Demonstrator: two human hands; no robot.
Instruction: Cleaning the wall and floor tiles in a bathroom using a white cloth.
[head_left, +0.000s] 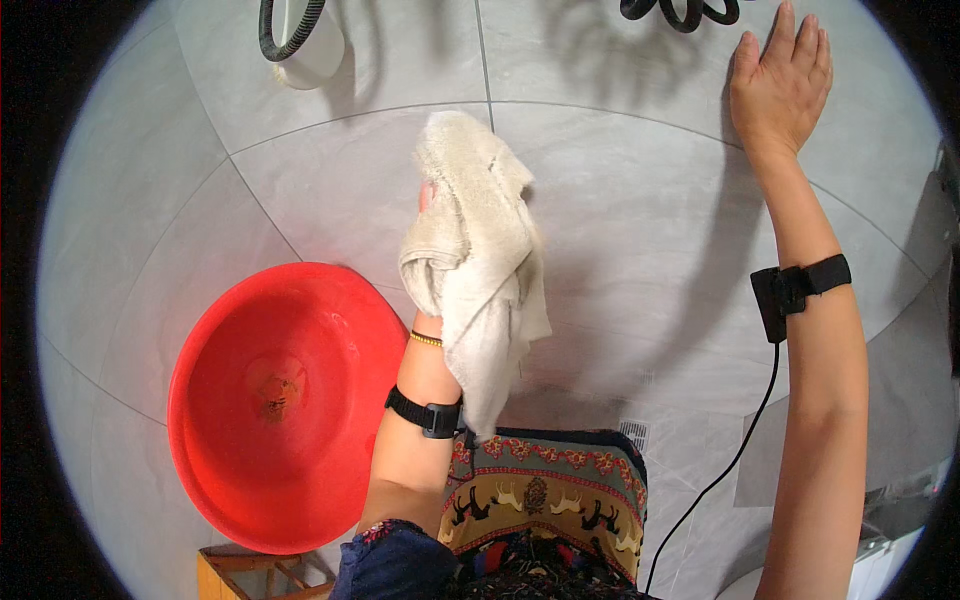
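A cream-coloured cloth (480, 247), folded and crumpled, hangs over my left hand (427, 196) in front of the tiled wall. Only a bit of a finger shows at the cloth's left edge; the rest of that hand is hidden beneath it. At the upper right my right hand (781, 86) lies flat against the grey tiles with its fingers spread and holds nothing. A red plastic basin (292, 405) is to the left of my left forearm, with a brownish mark in its bottom.
A white fitting with a ribbed black hose (274, 45) is at the upper left, and black coiled tubing (686, 13) at the top. A wooden frame (217, 574) is below the basin. A floor drain grate (634, 433) and a black cable (720, 476) are near my clothing.
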